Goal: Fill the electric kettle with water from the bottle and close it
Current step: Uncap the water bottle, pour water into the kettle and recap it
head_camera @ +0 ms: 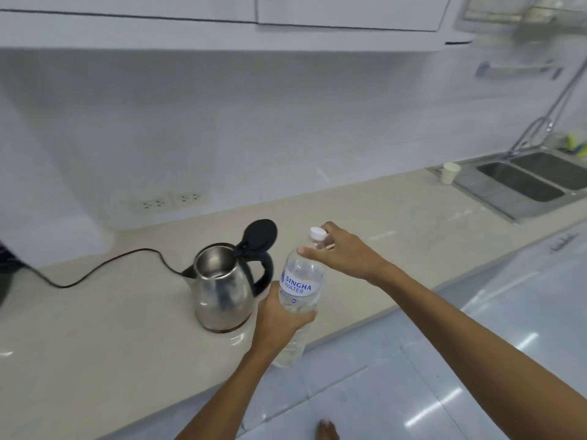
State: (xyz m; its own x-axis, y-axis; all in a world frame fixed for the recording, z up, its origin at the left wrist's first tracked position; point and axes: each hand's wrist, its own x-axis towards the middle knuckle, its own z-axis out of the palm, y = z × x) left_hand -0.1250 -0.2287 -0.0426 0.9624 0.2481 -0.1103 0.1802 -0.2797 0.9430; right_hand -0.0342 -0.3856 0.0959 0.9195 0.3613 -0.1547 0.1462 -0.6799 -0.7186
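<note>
A steel electric kettle (219, 290) stands on the beige counter (111, 338), its black lid (259, 233) swung up and its inside showing. Right of it, over the counter's front edge, is a clear water bottle (300, 282) with a blue-lettered label, tilted slightly. My left hand (279, 319) grips the bottle's lower body. My right hand (341, 250) reaches over the neck, thumb on the bottle's shoulder and fingers at the white cap (318, 232), which sits on the bottle.
The kettle's black cord (104, 268) runs left across the counter. Wall sockets (171, 200) sit behind. A paper cup (450, 173) and a steel double sink (533, 182) with a tap are at the far right. Glossy floor tiles lie below the counter edge.
</note>
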